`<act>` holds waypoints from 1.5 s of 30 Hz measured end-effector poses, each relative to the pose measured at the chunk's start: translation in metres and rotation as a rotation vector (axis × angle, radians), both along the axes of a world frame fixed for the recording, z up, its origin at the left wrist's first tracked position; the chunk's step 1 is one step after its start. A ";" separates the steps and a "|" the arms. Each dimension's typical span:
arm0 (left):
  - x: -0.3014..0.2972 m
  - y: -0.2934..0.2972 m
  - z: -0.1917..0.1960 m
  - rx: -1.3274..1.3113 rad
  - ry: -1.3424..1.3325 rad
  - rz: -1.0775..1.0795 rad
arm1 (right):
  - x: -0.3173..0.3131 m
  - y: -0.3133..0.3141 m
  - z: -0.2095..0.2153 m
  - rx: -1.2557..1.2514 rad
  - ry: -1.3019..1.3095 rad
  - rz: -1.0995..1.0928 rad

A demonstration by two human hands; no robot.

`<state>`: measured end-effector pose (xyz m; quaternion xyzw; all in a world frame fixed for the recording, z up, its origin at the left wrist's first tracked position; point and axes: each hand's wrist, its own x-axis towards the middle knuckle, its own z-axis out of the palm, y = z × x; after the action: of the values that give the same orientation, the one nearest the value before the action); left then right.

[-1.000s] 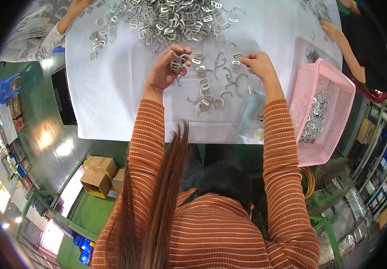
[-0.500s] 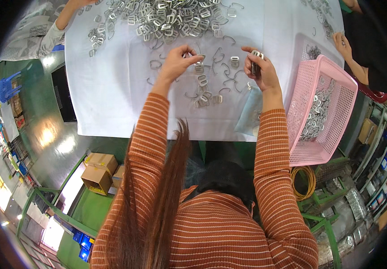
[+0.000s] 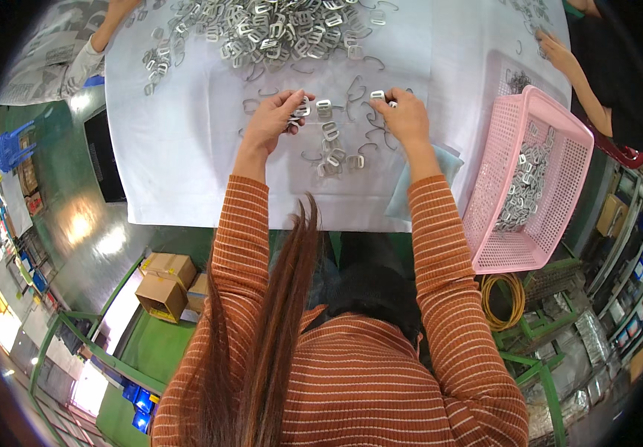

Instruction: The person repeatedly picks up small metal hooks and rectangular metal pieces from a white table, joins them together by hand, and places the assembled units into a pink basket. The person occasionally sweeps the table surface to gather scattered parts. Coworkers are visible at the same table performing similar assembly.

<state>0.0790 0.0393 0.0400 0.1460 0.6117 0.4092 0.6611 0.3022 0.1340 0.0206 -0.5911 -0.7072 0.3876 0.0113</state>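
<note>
The head view shows work at a counter (image 3: pixel 176 167) covered with white cloth. The person's two hands stand apart, one on each side of a short, uneven row of loose buckles (image 3: pixel 329 132). The left hand (image 3: pixel 268 123) is closed around small metal buckles (image 3: pixel 303 108), how many cannot be told; the right hand (image 3: pixel 405 115) pinches a pale buckle (image 3: pixel 378 95) between thumb and fingers, with another glint of metal beneath the fingertips.

The work appears partly done. A pink basket (image 3: pixel 498 171) at the right contains a layer of buckles (image 3: pixel 526 186) reaching only part of the way up its walls. Much seems to remain: a large heap (image 3: pixel 284 30) lies at the far side, a smaller cluster (image 3: pixel 159 63) to its left, and thin curved wires (image 3: pixel 354 93) are scattered between and beside the hands.

As to edges and room, the counter's near edge runs below the forearms, well apart from the hands. White cloth extends broadly from the left hand to the left edge. The right side is tighter: a light blue packet (image 3: pixel 402 195) lies partly under the right forearm, and the basket's raised wall stands beyond it, its near end projecting past the counter's front edge. A co-worker's hand (image 3: pixel 554 48) rests near the far right edge.
</note>
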 end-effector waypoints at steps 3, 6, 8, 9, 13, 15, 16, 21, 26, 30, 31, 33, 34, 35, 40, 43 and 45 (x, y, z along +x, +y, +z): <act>-0.022 -0.013 -0.002 0.044 0.007 0.192 | 0.013 0.008 0.028 -0.630 0.554 -0.120; -0.048 -0.034 0.004 0.227 -0.263 0.350 | 0.019 0.000 0.038 -0.868 1.091 -0.258; -0.054 -0.043 0.005 0.335 -0.441 0.460 | 0.008 0.001 0.033 -0.820 1.000 -0.289; -0.053 -0.043 0.007 0.275 -0.279 0.423 | 0.000 0.002 0.030 -0.792 0.952 -0.306; -0.047 -0.046 0.001 -0.059 0.493 0.111 | -0.042 -0.001 0.023 -0.484 0.289 0.018; -0.035 -0.052 -0.009 -0.157 0.898 -0.071 | -0.068 -0.016 0.017 -0.062 -0.110 0.197; -0.020 -0.052 -0.010 -0.144 1.083 -0.136 | -0.080 -0.024 0.016 0.023 -0.213 0.199; -0.004 -0.046 -0.015 0.023 0.947 -0.099 | -0.088 -0.019 0.008 -0.198 0.111 -0.017; -0.025 -0.053 0.001 -0.014 0.449 -0.040 | -0.054 -0.005 0.038 -0.547 0.428 -0.292; -0.042 -0.065 0.005 0.002 -0.039 0.094 | -0.015 0.004 0.048 -0.600 0.514 -0.343; -0.047 -0.072 0.004 0.099 -0.190 0.139 | -0.008 0.002 0.050 -0.626 0.572 -0.351; -0.042 -0.076 0.011 0.237 -0.379 0.291 | 0.001 -0.012 0.056 -0.729 0.911 -0.458; -0.033 -0.069 0.029 0.271 -0.420 0.395 | 0.004 -0.018 0.059 -0.777 1.083 -0.514; -0.025 -0.065 0.039 0.304 -0.459 0.501 | 0.003 -0.020 0.058 -0.756 1.021 -0.464; -0.028 -0.065 -0.003 0.248 -0.327 0.298 | -0.038 -0.030 0.018 -0.224 0.363 0.173; -0.004 -0.065 -0.013 0.089 -0.009 0.081 | -0.058 -0.041 0.012 0.142 0.004 0.502; 0.027 -0.069 -0.015 0.048 0.427 -0.070 | -0.056 -0.040 0.010 0.205 -0.047 0.530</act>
<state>0.1063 -0.0293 0.0251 0.2664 0.7225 0.3602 0.5266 0.2461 0.0937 0.0308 -0.3901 -0.8727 0.2900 -0.0472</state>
